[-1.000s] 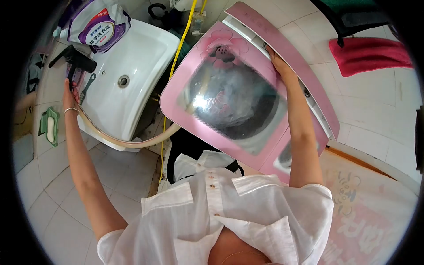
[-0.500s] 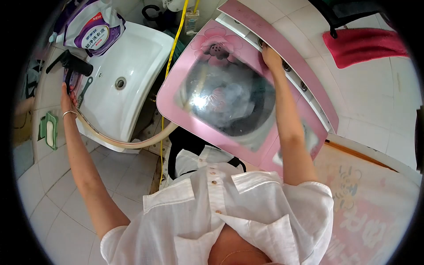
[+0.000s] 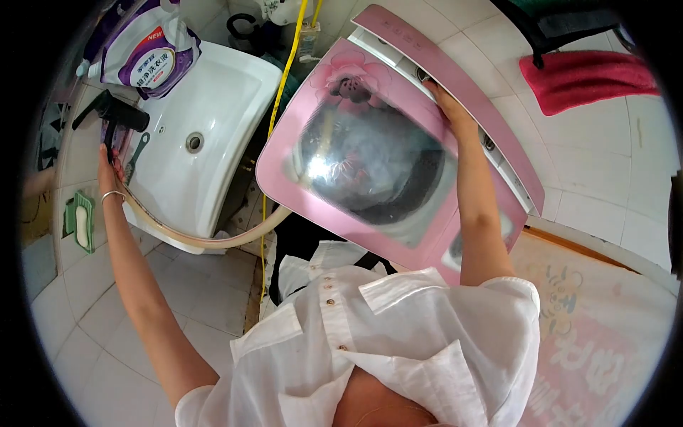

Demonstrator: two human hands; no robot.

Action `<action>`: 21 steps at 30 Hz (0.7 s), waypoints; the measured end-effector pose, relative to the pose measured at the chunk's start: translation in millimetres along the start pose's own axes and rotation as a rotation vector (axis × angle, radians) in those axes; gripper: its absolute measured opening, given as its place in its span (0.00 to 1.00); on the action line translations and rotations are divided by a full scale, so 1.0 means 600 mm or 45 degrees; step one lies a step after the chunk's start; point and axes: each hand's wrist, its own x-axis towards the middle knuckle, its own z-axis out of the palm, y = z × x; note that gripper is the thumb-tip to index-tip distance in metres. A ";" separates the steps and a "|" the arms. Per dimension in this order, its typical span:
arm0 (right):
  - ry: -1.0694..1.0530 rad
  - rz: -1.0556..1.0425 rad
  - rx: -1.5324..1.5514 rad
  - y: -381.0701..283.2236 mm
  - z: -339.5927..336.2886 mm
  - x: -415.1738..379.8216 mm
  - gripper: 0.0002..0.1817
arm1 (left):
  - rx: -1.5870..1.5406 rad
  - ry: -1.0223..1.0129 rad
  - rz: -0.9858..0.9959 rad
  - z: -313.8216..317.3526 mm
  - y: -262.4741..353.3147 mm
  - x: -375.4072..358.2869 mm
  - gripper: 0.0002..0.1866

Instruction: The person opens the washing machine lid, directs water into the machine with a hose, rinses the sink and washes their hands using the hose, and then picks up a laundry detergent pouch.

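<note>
At the left edge of the white sink (image 3: 235,78), my left hand (image 3: 109,169) is closed around the end of a pale drain hose (image 3: 206,243), just below the black faucet (image 3: 122,112). The hose curves from there to the pink washing machine (image 3: 284,171). My right hand (image 3: 449,107) reaches over the machine's see-through lid (image 3: 377,164) to the control panel (image 3: 420,35) at its back. Its fingertips are on a round knob (image 3: 422,74), partly hidden by the panel's overhang.
A purple and white detergent pouch (image 3: 153,60) stands on the sink's back corner, with a green brush (image 3: 136,156) by the faucet. A green soap dish (image 3: 80,220) hangs on the left wall. Yellow tape (image 3: 282,92) runs between sink and machine. A red towel (image 3: 587,78) hangs right.
My right hand has turned at the knob, its back and wrist shifting slightly right and down. My left hand stays at the hose. The view has shifted a little.
</note>
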 end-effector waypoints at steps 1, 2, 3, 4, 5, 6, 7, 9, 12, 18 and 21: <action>-0.014 -0.055 -0.006 0.003 -0.003 0.002 0.16 | 0.000 0.001 0.000 -0.004 -0.002 0.003 0.23; -0.030 -0.108 -0.013 0.006 -0.005 0.003 0.17 | -0.020 -0.036 0.018 -0.009 -0.006 0.006 0.23; -0.034 -0.101 -0.015 0.012 0.007 0.002 0.17 | -0.038 -0.076 0.033 -0.011 -0.009 0.008 0.23; 0.040 0.011 0.136 0.019 0.029 0.001 0.20 | -0.034 -0.083 0.031 -0.008 -0.006 0.005 0.23; 0.081 0.067 0.212 0.028 0.045 0.005 0.21 | -0.047 -0.046 0.005 -0.003 -0.001 0.001 0.23; 0.126 0.121 0.288 0.027 0.056 0.009 0.22 | -0.060 -0.009 -0.022 0.000 0.003 -0.003 0.22; 0.142 0.149 0.210 0.026 0.064 0.009 0.23 | -0.058 -0.014 -0.018 -0.002 0.003 -0.004 0.22; 0.179 0.214 0.051 0.019 0.078 0.008 0.23 | -0.058 -0.031 -0.019 -0.006 -0.001 0.003 0.22; 0.231 0.307 -0.185 0.001 0.085 -0.001 0.25 | -0.074 -0.057 0.047 -0.004 -0.002 0.001 0.23; 0.308 0.416 0.099 -0.037 0.093 -0.107 0.34 | -0.055 -0.053 -0.027 0.001 0.009 -0.013 0.23; 0.368 0.406 0.451 -0.105 0.052 -0.201 0.34 | -0.045 -0.020 -0.010 0.006 0.010 -0.018 0.23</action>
